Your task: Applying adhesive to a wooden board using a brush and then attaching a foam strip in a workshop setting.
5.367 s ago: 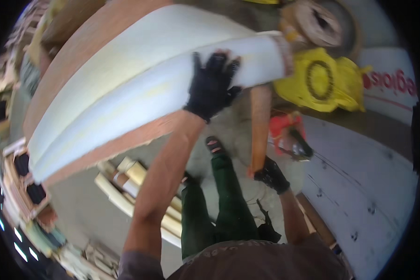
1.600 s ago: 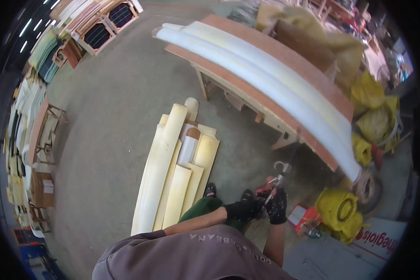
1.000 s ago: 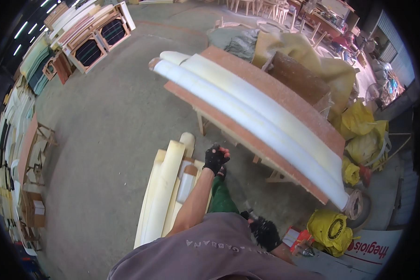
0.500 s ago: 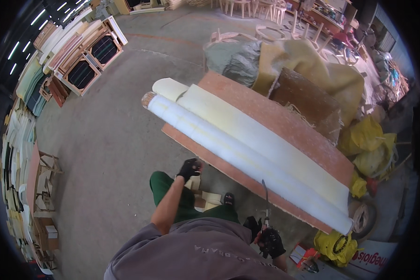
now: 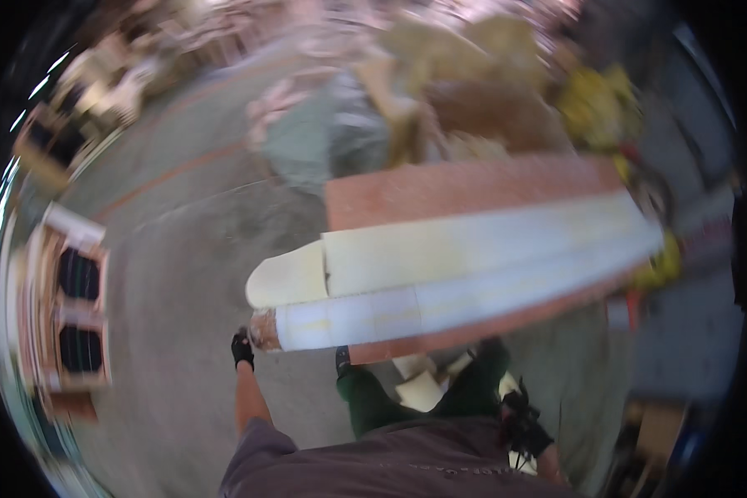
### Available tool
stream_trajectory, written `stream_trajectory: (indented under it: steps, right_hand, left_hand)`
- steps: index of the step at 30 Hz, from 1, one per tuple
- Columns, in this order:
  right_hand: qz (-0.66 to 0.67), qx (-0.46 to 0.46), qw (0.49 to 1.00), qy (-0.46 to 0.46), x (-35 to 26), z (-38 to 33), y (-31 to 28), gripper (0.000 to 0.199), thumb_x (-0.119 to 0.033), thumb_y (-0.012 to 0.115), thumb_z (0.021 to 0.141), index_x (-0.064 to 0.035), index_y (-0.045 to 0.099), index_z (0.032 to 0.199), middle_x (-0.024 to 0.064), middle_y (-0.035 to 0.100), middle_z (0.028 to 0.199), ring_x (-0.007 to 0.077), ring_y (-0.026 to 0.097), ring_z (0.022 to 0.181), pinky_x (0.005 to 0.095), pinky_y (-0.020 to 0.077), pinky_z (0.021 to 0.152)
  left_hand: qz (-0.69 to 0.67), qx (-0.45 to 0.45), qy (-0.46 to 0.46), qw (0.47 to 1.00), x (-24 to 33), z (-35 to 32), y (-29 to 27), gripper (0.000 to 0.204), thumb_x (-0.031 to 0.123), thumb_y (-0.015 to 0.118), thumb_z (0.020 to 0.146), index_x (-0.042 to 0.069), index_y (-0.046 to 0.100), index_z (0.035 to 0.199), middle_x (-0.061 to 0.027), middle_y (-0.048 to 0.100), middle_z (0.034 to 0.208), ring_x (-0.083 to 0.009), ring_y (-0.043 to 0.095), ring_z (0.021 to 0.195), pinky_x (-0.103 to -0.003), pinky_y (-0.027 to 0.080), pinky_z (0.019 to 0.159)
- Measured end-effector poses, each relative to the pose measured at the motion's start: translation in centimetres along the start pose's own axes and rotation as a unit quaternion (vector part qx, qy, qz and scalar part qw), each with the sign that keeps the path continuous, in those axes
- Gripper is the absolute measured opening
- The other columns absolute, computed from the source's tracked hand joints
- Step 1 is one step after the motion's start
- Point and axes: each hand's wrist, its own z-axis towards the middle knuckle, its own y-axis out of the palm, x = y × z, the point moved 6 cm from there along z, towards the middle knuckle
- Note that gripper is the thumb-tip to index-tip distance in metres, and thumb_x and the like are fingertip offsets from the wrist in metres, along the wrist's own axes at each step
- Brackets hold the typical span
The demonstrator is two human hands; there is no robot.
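A long roll of pale foam sheet (image 5: 365, 322) lies across a reddish-brown board (image 5: 473, 189), its brown core (image 5: 265, 329) sticking out at the left end. My left hand (image 5: 242, 349), in a black glove, is curled beside that core, arm stretched out; whatever it grips is too small to make out. Close to my body on the right is my gloved right hand (image 5: 529, 429), closed and blurred. A dark slender shape (image 5: 519, 392) rises above it, matching the thin curved-tip tool seen in the earlier frame. The foam's loose flap (image 5: 287, 274) rests behind the roll.
Foam offcuts (image 5: 421, 390) lie on the floor between my legs, below the board. Behind the board stand a grey-green covered heap (image 5: 311, 137) and a brown box (image 5: 498, 116). Yellow sacks (image 5: 598, 108) are at the far right. Wooden frames (image 5: 79, 311) are stacked at the left.
The view has swung, so the board and roll lie more level across it. My left hand has come from the board's near edge to the roll's left end. My right hand stays low at the right.
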Motion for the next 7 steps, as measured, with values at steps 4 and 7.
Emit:
stream_trajectory:
  steps: [4,7]
  right_hand:
    - [-0.222,0.213,0.951,0.039,-5.8,-5.3,22.7,0.033,-0.037,0.049,0.097,-0.0105,0.066,0.086,0.0028,0.063,0.075,0.0161,0.056,0.059,0.0348,0.0439,0.053]
    - [-0.274,0.175,0.914,0.243,-6.9,-5.1,33.8,0.04,-0.051,0.055,0.092,-0.014,0.067,0.099,0.0038,0.067,0.084,0.009,0.059,0.065,0.0265,0.0454,0.055]
  left_hand:
    - [-0.254,-0.393,-0.072,0.881,0.0,6.4,6.7,0.087,0.072,0.04,0.084,0.016,0.027,0.149,-0.0062,0.027,0.154,-0.0283,0.025,0.14,-0.054,0.021,0.109]
    - [-0.262,-0.549,-0.078,0.79,2.9,11.1,9.9,0.09,0.07,0.041,0.085,0.016,0.017,0.152,-0.01,0.017,0.157,-0.0294,0.011,0.145,-0.057,0.015,0.113]
